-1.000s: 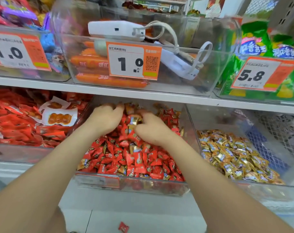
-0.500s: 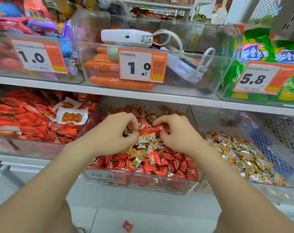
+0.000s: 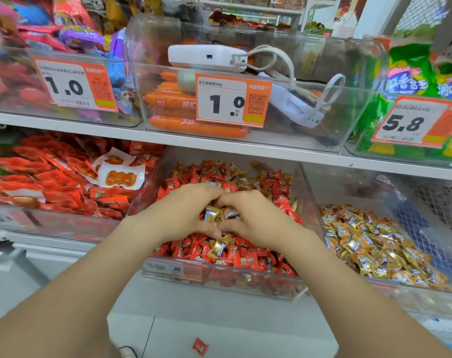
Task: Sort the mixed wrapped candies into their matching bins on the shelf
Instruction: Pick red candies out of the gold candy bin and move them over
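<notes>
In the head view, you are cupping your left hand [image 3: 186, 213] and right hand [image 3: 261, 220] together at frame centre. Their fingers are curling round a cluster of gold-wrapped candies [image 3: 211, 213] held between them, above the red candies [image 3: 245, 259] filling the middle bin [image 3: 245, 283]. The gold-candy bin [image 3: 413, 301] is sitting at lower right.

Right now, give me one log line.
left hand: holds gold-wrapped candies | right hand: holds same | location: clear plastic middle bin | contents: mostly red-wrapped candies
</notes>
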The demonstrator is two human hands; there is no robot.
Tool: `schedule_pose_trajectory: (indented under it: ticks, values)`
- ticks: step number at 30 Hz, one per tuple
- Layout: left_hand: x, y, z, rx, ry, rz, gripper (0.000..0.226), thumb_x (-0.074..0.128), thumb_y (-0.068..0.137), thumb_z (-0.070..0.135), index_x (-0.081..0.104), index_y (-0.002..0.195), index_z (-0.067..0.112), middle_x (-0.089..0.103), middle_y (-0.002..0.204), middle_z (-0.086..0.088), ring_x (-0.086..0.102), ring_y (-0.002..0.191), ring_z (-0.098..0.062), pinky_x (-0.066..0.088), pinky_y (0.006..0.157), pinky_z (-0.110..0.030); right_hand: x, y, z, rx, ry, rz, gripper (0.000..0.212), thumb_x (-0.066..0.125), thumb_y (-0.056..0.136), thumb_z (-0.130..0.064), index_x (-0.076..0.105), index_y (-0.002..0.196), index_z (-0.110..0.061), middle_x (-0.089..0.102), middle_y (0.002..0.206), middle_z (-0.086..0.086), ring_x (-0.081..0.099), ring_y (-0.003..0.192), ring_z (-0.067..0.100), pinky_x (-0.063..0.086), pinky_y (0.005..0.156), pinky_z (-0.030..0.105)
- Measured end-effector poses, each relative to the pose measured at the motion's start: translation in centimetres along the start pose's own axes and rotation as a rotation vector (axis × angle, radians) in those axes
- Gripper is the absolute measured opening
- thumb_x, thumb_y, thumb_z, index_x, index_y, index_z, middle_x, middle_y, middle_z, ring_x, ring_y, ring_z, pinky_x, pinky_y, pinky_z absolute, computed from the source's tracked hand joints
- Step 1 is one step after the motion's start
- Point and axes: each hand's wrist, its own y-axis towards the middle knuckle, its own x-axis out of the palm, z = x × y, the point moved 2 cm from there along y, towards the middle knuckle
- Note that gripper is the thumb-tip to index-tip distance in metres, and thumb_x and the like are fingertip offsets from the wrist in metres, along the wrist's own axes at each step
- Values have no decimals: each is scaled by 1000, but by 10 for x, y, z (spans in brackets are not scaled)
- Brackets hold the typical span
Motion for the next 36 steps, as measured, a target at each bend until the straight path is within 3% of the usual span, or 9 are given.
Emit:
schedule_pose_trajectory:
  ticks: [4, 7, 10, 15, 18, 24, 30, 34, 36]
  values:
    - [-2, 0, -4, -28, -87, 23, 54, 80, 88, 48, 59, 135, 34, 67, 122, 17, 61, 112, -6, 51, 95, -34, -9, -5, 6, 89, 103, 27, 28, 71, 100, -36, 69, 127, -31, 71, 120, -6, 66, 94, 11, 53, 90, 37]
    - [-4, 0, -7, -62, -32, 37, 40, 69, 99, 41, 60, 137, 32, 70, 120, 8, 63, 111, -12, 52, 94, -38, -17, -8, 8, 156, 192, 58, 20, 63, 105, -35, 67, 125, -34, 74, 118, 16, 71, 103, 33, 57, 85, 44]
    - [-2, 1, -7, -64, -32, 39, 25, 63, 104, 32, 62, 129, 30, 71, 104, 9, 65, 93, -9, 52, 82, -35, -19, -8, 12, 210, 203, 77, 17, 53, 110, -35, 63, 123, -32, 75, 101, 18, 71, 84, 35, 59, 78, 47]
    - [0, 3, -5, -75, 73, 52, 33, 49, 107, 17, 57, 137, 27, 61, 126, 3, 48, 122, -20, 43, 105, -42, -22, -7, 16, 245, 164, 135, 25, 45, 111, -30, 67, 111, -16, 64, 64, 7, 52, 44, 13, 43, 44, 23]
    - [-7, 2, 3, -75, 1, 91, 26, 43, 103, 15, 61, 121, 25, 61, 111, 3, 49, 110, -17, 43, 93, -39, -25, -8, 14, 292, 135, 264, 36, 51, 100, -26, 64, 83, 3, 44, 51, 2, 29, 40, 12, 28, 43, 26]
    - [-17, 4, 15, -59, -162, 271, 19, 47, 96, 14, 57, 80, 17, 58, 77, 3, 52, 73, -9, 43, 65, -33, -33, -11, 9, 376, 249, 319, 38, 49, 95, -30, 45, 67, -5, 54, 50, 5, 46, 44, 18, 44, 52, 36]
    - [-11, 7, 20, -82, -276, 169, 9, 61, 96, 22, 67, 90, 24, 71, 82, 8, 52, 49, -3, 40, 51, -17, -39, -18, 7, 407, 717, 236, 24, 63, 105, -25, 66, 98, -2, 76, 74, 19, 75, 60, 32, 56, 46, 32]
    - [-9, 8, 17, -75, -170, 86, 6, 65, 97, 22, 70, 97, 26, 65, 96, 19, 58, 67, 4, 39, 66, -13, -41, -21, 17, 366, 588, 287, 23, 55, 106, -18, 77, 100, -17, 55, 57, -6, 57, 50, 15, 44, 45, 26]
    - [-7, 6, 14, -83, -145, 48, 12, 62, 97, 20, 70, 99, 29, 68, 84, 13, 56, 58, -3, 41, 60, -18, -43, -24, 18, 355, 511, 240, 30, 53, 106, -21, 75, 88, -11, 40, 55, 2, 42, 50, 20, 36, 46, 29]
